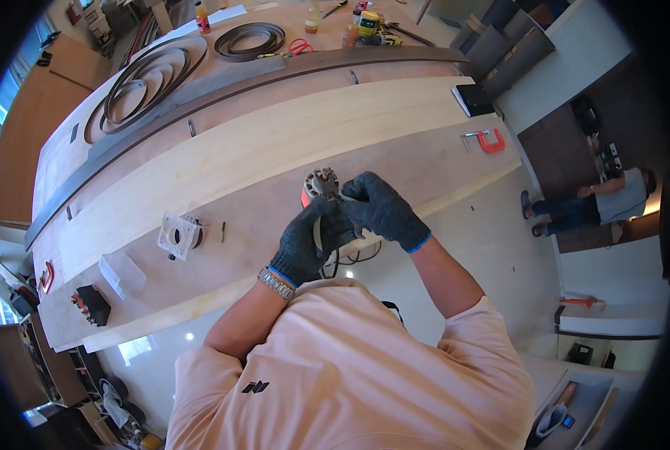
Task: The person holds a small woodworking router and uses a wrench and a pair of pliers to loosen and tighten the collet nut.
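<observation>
Because the router motor (321, 181) seems to need steadying, I see the left hand (310, 238) curled round it by the near edge of the surface (432, 161); the right hand (382, 210) bends beside it, maybe pinching, I can't tell

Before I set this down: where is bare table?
Bare table between right hand and rightmost clamp; pale board, left of the notebook. Crowded: near left, with clear base and black box; far edge, with coils and bottles.

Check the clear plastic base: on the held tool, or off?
Off: the clear plastic base lies on the workbench, apart from the held tool.
</observation>
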Tool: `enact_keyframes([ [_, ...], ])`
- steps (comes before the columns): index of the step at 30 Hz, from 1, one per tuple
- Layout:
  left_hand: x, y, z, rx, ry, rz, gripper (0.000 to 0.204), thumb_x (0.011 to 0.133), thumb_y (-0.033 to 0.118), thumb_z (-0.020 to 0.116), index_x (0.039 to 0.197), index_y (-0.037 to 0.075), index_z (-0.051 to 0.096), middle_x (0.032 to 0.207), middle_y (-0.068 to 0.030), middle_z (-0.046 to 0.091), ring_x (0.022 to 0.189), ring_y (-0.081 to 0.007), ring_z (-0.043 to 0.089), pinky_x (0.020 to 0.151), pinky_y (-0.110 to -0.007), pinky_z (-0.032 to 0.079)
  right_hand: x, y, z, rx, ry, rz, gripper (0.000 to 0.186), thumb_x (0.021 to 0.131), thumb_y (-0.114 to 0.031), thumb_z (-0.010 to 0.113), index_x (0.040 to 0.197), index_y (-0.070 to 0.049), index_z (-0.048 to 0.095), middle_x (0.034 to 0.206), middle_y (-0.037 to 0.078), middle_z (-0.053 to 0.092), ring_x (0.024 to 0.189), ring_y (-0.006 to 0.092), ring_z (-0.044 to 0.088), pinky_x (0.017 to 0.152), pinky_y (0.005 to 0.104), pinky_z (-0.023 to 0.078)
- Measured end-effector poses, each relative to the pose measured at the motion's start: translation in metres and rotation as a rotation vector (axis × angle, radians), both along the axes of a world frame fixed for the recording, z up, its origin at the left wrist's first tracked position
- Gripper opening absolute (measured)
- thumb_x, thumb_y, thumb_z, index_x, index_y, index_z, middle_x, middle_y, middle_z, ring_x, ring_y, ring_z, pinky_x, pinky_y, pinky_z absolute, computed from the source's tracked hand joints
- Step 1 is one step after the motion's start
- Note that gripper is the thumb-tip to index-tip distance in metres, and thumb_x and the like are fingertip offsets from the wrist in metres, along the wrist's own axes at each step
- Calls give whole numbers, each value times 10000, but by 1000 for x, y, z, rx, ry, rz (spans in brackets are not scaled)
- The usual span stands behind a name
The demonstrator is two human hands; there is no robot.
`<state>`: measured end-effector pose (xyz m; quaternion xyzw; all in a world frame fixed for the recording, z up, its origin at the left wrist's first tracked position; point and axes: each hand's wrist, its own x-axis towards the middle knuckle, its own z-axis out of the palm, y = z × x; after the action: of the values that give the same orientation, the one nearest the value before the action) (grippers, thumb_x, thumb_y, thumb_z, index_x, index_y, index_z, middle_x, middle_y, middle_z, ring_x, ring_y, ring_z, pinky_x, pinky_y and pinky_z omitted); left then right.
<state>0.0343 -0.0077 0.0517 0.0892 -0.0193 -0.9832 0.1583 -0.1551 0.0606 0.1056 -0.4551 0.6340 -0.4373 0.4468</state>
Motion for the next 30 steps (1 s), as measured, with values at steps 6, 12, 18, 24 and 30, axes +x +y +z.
enact_keyframes([
  [6,4,-1,0,-242,-378,45,366,1036,313,611,1260,29,670,1174,-158,737,1045,-313,725,964,-460,585,-23,10,-49,-503,402,181,273,975,-180,716,1170,-9,630,978,114,717,818,198,718,669,331,606],
  [12,10,-5,11,-284,-426,27,368,993,216,664,1306,23,642,1160,-126,739,1036,-310,729,920,-429,590,-13,30,-36,284,-1336,-51,361,1094,-309,450,1192,-26,652,1096,146,721,917,279,735,790,436,647],
  [18,18,-12,12,-2098,-711,342,580,775,-20,753,1337,50,625,1127,-178,725,1023,-327,732,891,-403,583,9,32,-21,387,-1484,-121,393,1089,-365,453,1216,-49,650,1112,153,721,1000,307,714,830,518,605],
  [24,20,-9,24,-1909,-730,150,615,773,-45,716,1371,47,604,971,-130,694,805,-275,699,752,-353,579,19,35,-38,264,-1536,-96,429,1088,-413,437,1217,-63,649,1066,144,715,900,286,683,816,493,570],
  [30,20,-19,26,-588,-618,-57,268,1000,81,604,1255,70,685,882,-39,652,647,-125,606,560,-278,513,16,30,-52,247,-1582,-73,376,1091,-398,461,1220,-92,638,904,79,655,744,196,621,625,364,498],
])
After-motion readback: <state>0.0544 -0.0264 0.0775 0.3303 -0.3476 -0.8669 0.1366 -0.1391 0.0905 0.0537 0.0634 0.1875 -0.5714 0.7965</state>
